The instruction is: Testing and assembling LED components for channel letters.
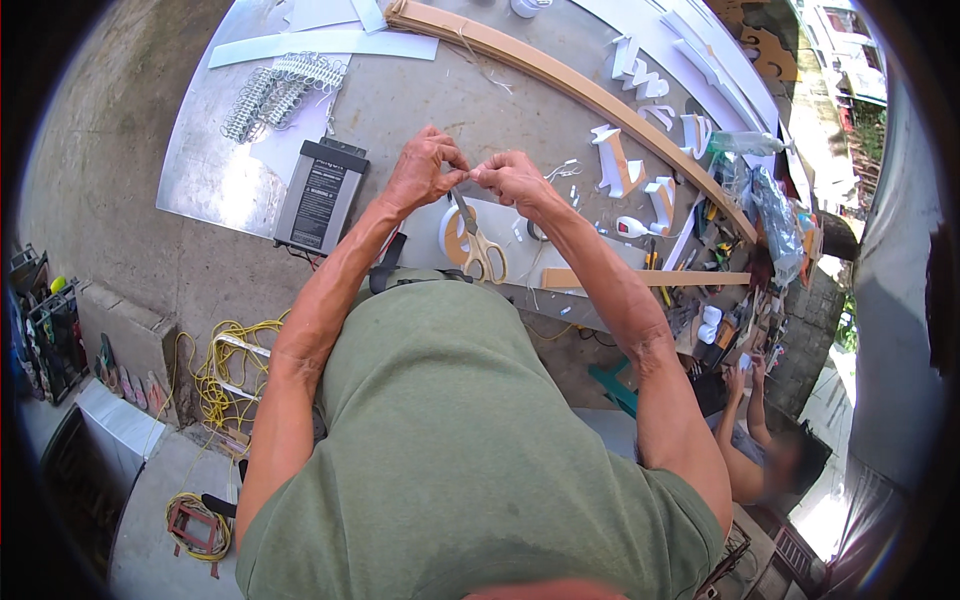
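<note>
My left hand [424,172] and my right hand [516,183] meet above the metal worktable [430,92], fingertips nearly touching. Both are closed in a pinch on something too small to make out. Just below them, at the table's near edge, lie scissors [484,256] with cream handles, blades pointing up toward my fingers. A roll of tape [455,236] sits partly under the scissors. Right of my right hand are small white pieces with thin wires [564,170].
A black-and-grey box-shaped power unit [322,196] stands left, below coiled strings of small modules [284,92]. A long brown strip [590,90] crosses the table. White bent letter shapes [618,165] and tools [715,265] lie right. Another person [752,450] sits lower right. Yellow cord [222,375] covers the floor left.
</note>
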Available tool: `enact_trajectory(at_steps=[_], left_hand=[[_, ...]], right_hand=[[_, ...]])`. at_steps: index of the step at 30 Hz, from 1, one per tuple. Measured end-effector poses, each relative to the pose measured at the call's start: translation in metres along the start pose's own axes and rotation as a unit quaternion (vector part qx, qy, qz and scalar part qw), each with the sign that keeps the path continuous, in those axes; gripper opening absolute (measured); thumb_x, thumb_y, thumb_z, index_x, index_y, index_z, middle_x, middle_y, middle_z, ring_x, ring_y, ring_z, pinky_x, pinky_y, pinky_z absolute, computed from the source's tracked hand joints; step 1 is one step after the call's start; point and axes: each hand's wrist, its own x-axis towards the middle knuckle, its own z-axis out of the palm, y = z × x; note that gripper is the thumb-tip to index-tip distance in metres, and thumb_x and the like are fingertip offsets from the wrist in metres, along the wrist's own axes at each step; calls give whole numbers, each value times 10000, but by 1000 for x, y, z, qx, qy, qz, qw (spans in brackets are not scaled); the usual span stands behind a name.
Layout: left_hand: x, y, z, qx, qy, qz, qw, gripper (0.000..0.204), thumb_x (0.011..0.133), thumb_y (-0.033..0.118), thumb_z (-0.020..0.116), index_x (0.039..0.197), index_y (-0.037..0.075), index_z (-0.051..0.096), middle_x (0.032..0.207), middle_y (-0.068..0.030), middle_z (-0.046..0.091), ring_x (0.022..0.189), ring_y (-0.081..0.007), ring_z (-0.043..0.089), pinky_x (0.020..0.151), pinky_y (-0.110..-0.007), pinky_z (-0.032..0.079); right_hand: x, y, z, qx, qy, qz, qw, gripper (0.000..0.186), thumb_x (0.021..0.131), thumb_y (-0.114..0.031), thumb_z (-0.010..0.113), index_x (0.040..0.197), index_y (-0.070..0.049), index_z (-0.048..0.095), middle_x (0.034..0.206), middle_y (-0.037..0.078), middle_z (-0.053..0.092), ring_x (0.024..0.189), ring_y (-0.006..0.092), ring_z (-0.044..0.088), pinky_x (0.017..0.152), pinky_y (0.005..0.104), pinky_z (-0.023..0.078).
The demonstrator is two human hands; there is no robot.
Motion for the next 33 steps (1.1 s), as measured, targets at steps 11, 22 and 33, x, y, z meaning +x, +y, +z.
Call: enact_trajectory(at_steps=[11, 22, 33], left_hand=[[-3, -4, 3, -33, 19, -28, 999, 130, 737, 104, 825, 862, 84, 795, 860, -34, 718, 905, -207, 615, 817, -317, 514], [-10, -25, -9, -388, 107, -333, 853, 229, 819, 188, 835, 992, 54, 767, 872, -9, 742, 747, -72, 609, 654, -224, 436], [-7, -28, -23, -437, 129, -324, 829, 195, 842, 187, 806, 1015, 105, 767, 882, 37, 717, 772, -43, 576, 694, -225, 374]], right_hand=[[5, 11, -14, 316, -162, 188, 916, 186, 943, -177, 691, 838, -54, 600, 737, 30, 563, 577, 92, 468, 427, 218, 290], [15, 2, 17, -102, 70, -261, 957, 276, 851, -123, 755, 1093, -17, 678, 1008, 89, 749, 879, 151, 703, 757, 285, 560], [37, -8, 42, 57, -74, -254, 963, 377, 869, -102, 776, 1203, 16, 649, 1079, 112, 739, 1013, 166, 669, 921, 302, 516]])
